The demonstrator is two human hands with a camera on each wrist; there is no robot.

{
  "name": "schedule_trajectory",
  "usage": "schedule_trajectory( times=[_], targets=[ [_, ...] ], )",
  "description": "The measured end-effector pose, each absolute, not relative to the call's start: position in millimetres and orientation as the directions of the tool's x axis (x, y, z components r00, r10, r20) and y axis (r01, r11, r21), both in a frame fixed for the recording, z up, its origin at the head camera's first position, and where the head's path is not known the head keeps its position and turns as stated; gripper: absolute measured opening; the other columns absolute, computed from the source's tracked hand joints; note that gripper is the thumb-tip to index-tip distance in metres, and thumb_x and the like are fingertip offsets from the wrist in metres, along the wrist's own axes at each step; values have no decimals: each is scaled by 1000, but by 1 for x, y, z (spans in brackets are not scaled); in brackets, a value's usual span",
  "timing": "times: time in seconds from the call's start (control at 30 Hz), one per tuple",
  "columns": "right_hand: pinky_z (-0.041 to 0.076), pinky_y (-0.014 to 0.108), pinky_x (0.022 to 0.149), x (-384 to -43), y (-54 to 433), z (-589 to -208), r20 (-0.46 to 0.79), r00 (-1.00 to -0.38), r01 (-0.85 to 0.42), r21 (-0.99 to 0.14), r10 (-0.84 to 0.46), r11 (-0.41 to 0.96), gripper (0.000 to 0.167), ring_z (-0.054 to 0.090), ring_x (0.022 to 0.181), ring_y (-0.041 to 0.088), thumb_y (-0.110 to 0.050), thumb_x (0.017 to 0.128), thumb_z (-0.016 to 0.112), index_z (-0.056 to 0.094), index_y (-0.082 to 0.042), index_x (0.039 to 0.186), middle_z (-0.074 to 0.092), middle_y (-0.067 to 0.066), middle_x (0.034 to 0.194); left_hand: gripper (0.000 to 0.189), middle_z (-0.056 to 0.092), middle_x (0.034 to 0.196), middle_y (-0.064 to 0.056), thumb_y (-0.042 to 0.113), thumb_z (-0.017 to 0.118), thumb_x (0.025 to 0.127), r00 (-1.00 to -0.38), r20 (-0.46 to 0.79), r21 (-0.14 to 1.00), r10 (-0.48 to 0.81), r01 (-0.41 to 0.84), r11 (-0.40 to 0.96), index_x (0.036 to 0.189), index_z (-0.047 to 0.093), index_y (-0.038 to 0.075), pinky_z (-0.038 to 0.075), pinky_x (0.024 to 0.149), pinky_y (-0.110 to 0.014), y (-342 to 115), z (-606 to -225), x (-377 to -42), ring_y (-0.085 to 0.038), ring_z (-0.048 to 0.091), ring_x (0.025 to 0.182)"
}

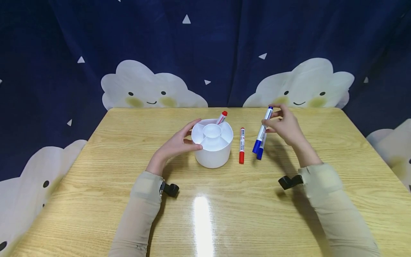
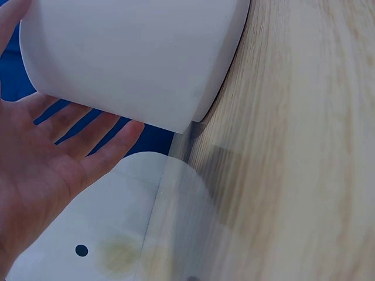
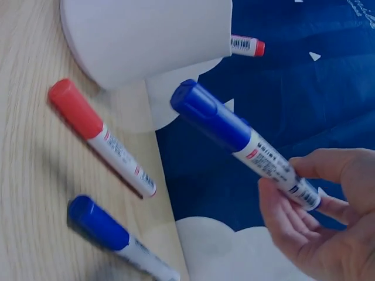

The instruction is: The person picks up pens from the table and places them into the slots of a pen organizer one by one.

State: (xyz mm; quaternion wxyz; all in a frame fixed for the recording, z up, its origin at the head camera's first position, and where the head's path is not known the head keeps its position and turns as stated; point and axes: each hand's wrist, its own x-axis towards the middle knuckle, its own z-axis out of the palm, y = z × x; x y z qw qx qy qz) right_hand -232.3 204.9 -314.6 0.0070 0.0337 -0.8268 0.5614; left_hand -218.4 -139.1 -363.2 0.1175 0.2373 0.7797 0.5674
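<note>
A round white pen holder (image 1: 212,157), divided into compartments, stands on the table. My left hand (image 1: 176,144) grips its left side, thumb at the front of the rim and fingers round the back; the left wrist view shows the fingers (image 2: 111,146) along the rim. One red-capped marker (image 1: 222,117) leans in the holder's back compartment. Above the table, my right hand (image 1: 284,123) pinches a blue marker (image 3: 258,149) near its plain end, cap tilted down toward the holder. Below it, a second blue marker (image 3: 108,231) lies on the table, partly hidden in the head view.
Between the holder and the blue markers lies a red marker (image 1: 242,144), its cap toward me. The wooden table (image 1: 96,200) ends at a dark blue curtain (image 1: 218,43) with white clouds. Each wrist bears a small black camera mount.
</note>
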Motion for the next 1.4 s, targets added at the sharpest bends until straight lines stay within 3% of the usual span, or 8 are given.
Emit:
schedule_trajectory(
  times=[0.27, 0.47, 0.67, 0.87, 1.07, 1.27, 1.4],
  targets=[
    [55, 23, 59, -228, 190, -304, 227, -974, -228, -962, -27, 152, 54, 57, 70, 4, 2, 81, 62, 39, -10, 128, 39, 5, 99, 84, 33, 141, 5, 18, 73, 76, -859, 86, 940, 505, 238, 245, 142, 25, 35, 47, 90, -37, -139, -361, -217, -22, 43, 117],
    [55, 25, 58, -226, 180, -299, 377, -926, -377, -925, 10, -46, 50, 58, 68, 7, 9, 78, 60, 44, -11, 121, 42, 8, 98, 85, 33, 141, 6, 17, 73, 76, -864, 69, 935, 499, 231, 270, 143, 23, 33, 47, 91, -37, -139, -360, -218, -21, 42, 118],
    [55, 27, 59, -227, 167, -295, 493, -865, -502, -856, 94, -123, 49, 58, 72, 11, 12, 76, 60, 46, -9, 118, 45, 9, 99, 85, 32, 143, -2, 15, 72, 76, -862, 49, 944, 504, 205, 259, 145, 23, 25, 44, 93, -40, -137, -345, -209, -24, 40, 120],
    [55, 26, 62, -226, 149, -291, 583, -793, -604, -791, 178, -101, 48, 56, 81, 16, 13, 73, 63, 50, -7, 114, 43, 7, 101, 84, 32, 143, -4, 11, 70, 77, -867, 26, 943, 497, 186, 275, 145, 21, 21, 45, 93, -38, -134, -334, -201, -25, 41, 120],
    [54, 19, 64, -222, 135, -299, 656, -740, -656, -752, 148, 55, 44, 59, 82, 12, 9, 75, 64, 48, 1, 115, 49, 2, 101, 84, 33, 142, -5, 13, 71, 77, -864, 34, 943, 502, 194, 269, 145, 22, 20, 44, 94, -39, -135, -336, -202, -25, 41, 119],
    [53, 17, 64, -217, 127, -309, 713, -694, -690, -699, 104, 186, 40, 58, 85, 9, 7, 74, 66, 50, 7, 110, 48, -5, 101, 85, 33, 141, 2, 17, 72, 76, -865, 44, 942, 499, 203, 268, 144, 22, 31, 45, 93, -39, -137, -354, -214, -23, 41, 118],
    [53, 17, 66, -213, 123, -313, 706, -704, -681, -701, 76, 212, 37, 55, 86, 9, 9, 74, 66, 52, 8, 107, 48, 1, 100, 84, 34, 140, 5, 19, 73, 76, -865, 59, 939, 499, 218, 267, 142, 24, 37, 45, 92, -38, -138, -360, -218, -21, 42, 117]
  ],
)
